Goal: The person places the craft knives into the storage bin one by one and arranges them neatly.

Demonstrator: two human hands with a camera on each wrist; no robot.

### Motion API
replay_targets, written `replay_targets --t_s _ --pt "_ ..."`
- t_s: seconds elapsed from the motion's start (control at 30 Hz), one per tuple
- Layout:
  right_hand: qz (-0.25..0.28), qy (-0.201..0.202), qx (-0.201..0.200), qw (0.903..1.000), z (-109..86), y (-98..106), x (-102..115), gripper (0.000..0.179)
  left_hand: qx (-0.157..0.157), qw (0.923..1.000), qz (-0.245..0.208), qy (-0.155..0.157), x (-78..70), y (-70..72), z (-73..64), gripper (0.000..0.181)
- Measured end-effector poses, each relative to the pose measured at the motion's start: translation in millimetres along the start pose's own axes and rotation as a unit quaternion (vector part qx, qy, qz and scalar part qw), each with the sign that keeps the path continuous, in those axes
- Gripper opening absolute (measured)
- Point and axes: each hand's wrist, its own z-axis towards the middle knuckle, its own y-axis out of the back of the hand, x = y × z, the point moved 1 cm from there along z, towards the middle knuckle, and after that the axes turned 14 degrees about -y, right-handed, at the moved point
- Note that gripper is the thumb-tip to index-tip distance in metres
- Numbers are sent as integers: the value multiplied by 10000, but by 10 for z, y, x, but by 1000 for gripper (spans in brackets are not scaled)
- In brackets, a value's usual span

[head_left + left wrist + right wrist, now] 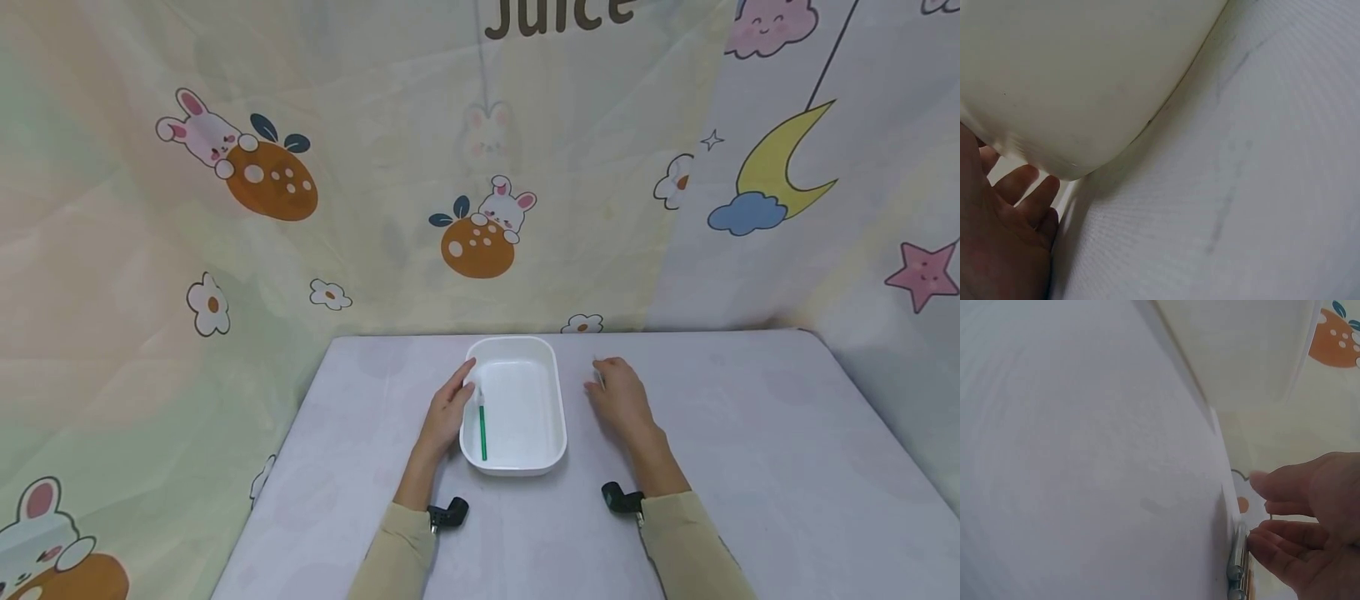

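Observation:
A white rectangular tray (525, 408) stands on the table. My left hand (447, 410) holds its left side, with thumb and forefinger at the rim; in the left wrist view its other fingers (1040, 199) lie against the outer wall. Inside the tray, along its left, is a slim green stick (483, 433) with a pale upper end. Right of the tray, my right hand (622, 400) is low over the table. Its thumb and fingers are apart in the right wrist view, fingertips right at a shiny silver rod-like thing (1238, 556), whose kind I cannot tell.
The table (750, 450) has a pale cloth and ends at a back wall of printed fabric (375, 208) with rabbits, oranges and a moon. A black wrist camera (450, 512) sits at the left cuff, another camera (621, 497) at the right.

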Motion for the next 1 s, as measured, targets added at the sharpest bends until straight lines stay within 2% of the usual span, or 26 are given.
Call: replay_targets --t_s 0.33,0.57,1.0 --pt "-135 -15 125 9998 -48 -23 45 44 -29 10000 -18 42 -1 -1 5 45" --pt "-498 35 431 9978 -121 -51 126 32 17 10000 48 -4 14 6 6 45" --pt "-1015 133 654 9926 -132 -108 147 33 -19 10000 -7 23 18 0 1 44"
